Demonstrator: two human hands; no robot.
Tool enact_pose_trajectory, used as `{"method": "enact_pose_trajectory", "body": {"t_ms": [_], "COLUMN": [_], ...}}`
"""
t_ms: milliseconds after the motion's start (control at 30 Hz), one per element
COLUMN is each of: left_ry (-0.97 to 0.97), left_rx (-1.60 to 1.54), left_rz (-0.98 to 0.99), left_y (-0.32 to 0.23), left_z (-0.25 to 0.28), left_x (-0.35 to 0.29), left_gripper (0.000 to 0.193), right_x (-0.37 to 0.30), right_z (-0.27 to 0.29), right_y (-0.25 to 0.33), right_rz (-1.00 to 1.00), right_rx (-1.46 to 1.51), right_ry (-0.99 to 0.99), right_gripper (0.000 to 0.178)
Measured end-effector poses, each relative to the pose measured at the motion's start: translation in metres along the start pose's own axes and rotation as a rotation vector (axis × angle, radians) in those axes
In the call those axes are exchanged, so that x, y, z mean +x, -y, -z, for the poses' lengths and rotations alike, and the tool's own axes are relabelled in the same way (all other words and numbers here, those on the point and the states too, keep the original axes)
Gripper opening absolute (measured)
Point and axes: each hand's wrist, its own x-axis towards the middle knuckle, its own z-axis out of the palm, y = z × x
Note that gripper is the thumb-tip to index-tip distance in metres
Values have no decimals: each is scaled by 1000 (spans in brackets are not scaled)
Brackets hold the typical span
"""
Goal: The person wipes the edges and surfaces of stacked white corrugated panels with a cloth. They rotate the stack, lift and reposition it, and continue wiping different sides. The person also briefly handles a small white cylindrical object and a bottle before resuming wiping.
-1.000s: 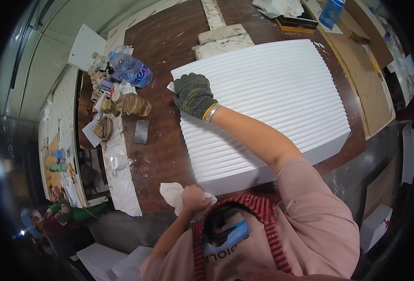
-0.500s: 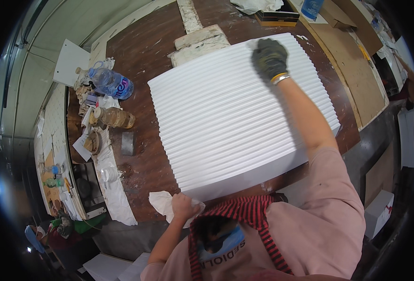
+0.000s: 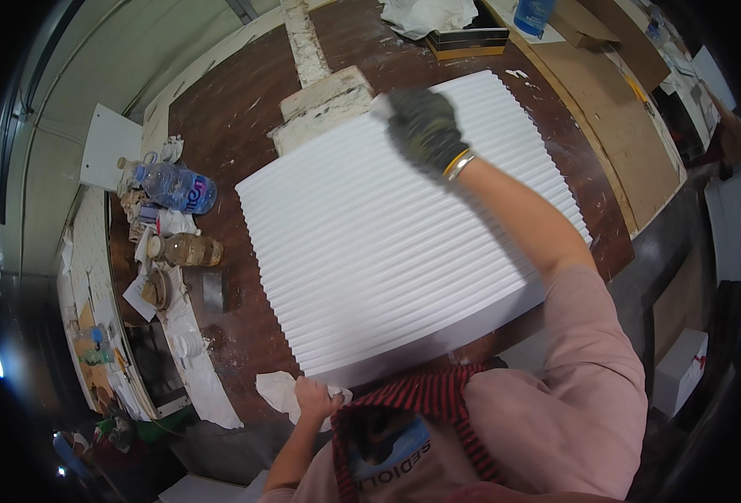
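one gloved right hand [image 3: 425,126] atop ribbed panel [image 3: 387,243]

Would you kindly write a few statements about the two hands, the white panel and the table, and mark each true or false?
1. The right hand wears a dark glove. True.
2. The right hand rests on the near edge of the white ribbed panel. False: it is at the far edge.
3. The left hand is bare and grips a white cloth. True.
4. The plastic bottle stands upright on the panel. False: it lies on its side on the brown table, left of the panel.
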Motion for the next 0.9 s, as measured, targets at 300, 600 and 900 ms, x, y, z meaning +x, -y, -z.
{"method": "enact_pose_trajectory", "body": {"t_ms": [300, 600, 900], "left_ry": [-44, -72, 82], "left_rx": [-29, 26, 12], "left_rz": [-28, -77, -1], "left_y": [-7, -5, 0], "left_z": [9, 8, 7], "left_x": [9, 12, 9], "left_gripper": [36, 38, 34], "right_x": [10, 7, 1], "right_z": [37, 53, -39], "right_y": [-114, -149, 53], "right_rz": [-264, -431, -271], "right_rx": [-287, -446, -260], "right_ry": [-2, 119, 60], "right_gripper": [17, 31, 23]}}
